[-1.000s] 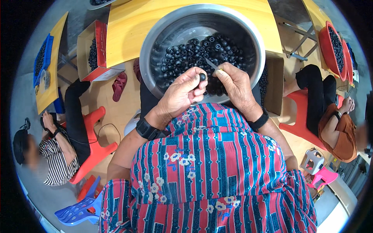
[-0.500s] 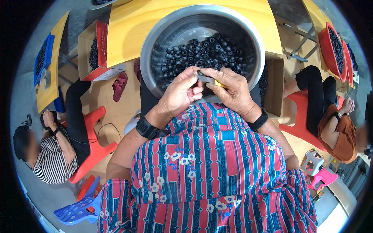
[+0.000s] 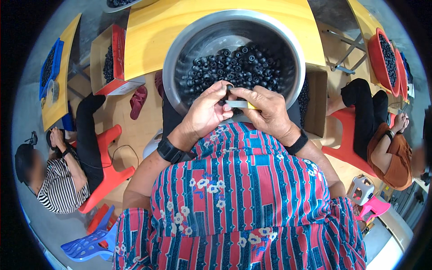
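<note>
My left hand (image 3: 204,108) pinches a small black ring-shaped rubber part (image 3: 229,87) between thumb and fingertips, over the near side of a wide metal basin (image 3: 169,58). Closed round a small knife (image 3: 237,104) with a yellow handle, my right hand (image 3: 268,110) holds its flat pale blade pointing left toward the left fingers. The right thumb and forefinger come close to the black part. Below both hands, a heap of similar black parts (image 3: 236,65) lies in the basin. Fingers partly hide the knife's handle.
Behind the basin is a yellow table (image 3: 148,40). Cardboard boxes with black parts stand at left (image 3: 101,51) and right (image 3: 320,103). Two people sit on red stools (image 3: 108,148) at either side. A red basin (image 3: 375,54) of parts rests on the right table.
The knife blade has dropped slightly and moved away from the black part, which now shows more plainly at my left fingertips. My right forefinger has shifted a little.
</note>
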